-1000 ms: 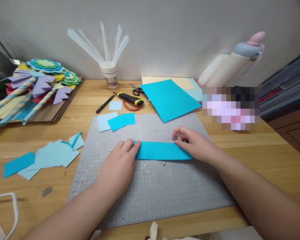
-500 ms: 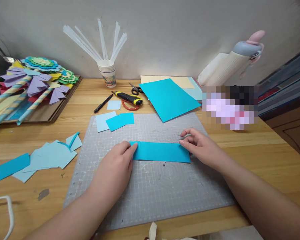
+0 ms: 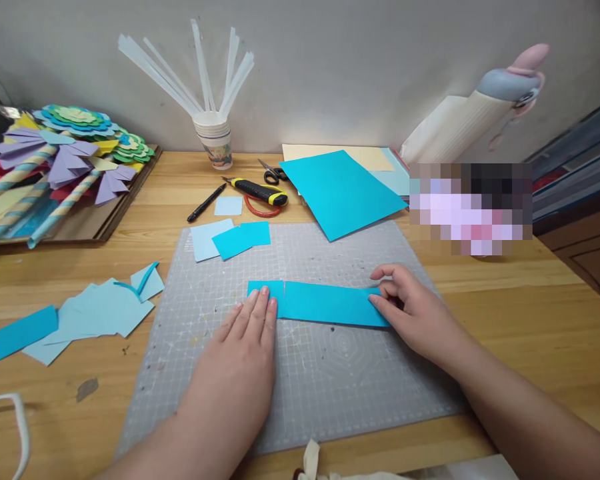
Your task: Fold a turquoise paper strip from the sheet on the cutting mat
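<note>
My left hand (image 3: 253, 333) lies flat on a small blue paper piece (image 3: 266, 287), its fingers stretched out and pressing it to the grey cutting mat (image 3: 300, 393). Just right of that piece, a narrow gap separates it from a longer blue paper strip (image 3: 330, 303). The strip's right end is in my right hand (image 3: 405, 303), with the thumb over the paper and the other fingers curled. Part of that end is hidden by the hand.
A large blue sheet (image 3: 343, 197) overlaps the mat's back edge. Behind the mat lie a black-and-yellow utility knife (image 3: 257, 191), scissors (image 3: 273, 175) and a black pen (image 3: 207, 203). Pale blue paper pieces (image 3: 95, 310) spread at left. A cup (image 3: 215, 143) holds white strips.
The short blue piece now sits apart from the strip, with a gap between them. My left hand has flattened from a bent-finger press. My right hand has closed over the strip's end.
</note>
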Tool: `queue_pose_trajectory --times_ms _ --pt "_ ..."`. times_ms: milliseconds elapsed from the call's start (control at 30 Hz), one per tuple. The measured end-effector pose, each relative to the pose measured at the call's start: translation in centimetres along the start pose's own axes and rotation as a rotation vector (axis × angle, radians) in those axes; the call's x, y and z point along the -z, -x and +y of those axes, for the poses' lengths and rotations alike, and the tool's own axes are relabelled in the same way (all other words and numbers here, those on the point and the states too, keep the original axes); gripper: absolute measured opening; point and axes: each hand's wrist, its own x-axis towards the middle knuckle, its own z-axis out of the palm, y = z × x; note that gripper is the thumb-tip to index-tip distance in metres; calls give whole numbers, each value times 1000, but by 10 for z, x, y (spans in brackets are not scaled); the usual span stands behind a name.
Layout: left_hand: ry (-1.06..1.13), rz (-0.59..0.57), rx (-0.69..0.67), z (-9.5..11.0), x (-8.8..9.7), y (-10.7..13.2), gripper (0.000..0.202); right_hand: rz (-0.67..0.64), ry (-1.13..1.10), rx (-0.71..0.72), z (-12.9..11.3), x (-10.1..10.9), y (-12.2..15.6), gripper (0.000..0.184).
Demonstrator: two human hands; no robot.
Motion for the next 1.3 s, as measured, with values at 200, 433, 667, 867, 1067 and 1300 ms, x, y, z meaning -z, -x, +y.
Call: queue_pose_trajectory --times_ms 200,433,667,867,1067,1300 --pt "107 18 31 -4 10 -7 54 52 68 22 14 7 4 17" --pt "543 -35 377 -42 15 -42 39 78 226 217 21 18 4 19" --pt "647 -144 413 -48 16 -56 36 37 244 470 8 23 0 27" --pt "719 -68 534 -66 20 -67 23 18 -39 291 -5 17 -4 25" --pt "640 135 640 -89 14 -82 35 -131 -484 119 -24 -5 -17 33" --pt "720 288 513 -45 52 -2 30 -200 -575 114 -51 -14 -19 32"
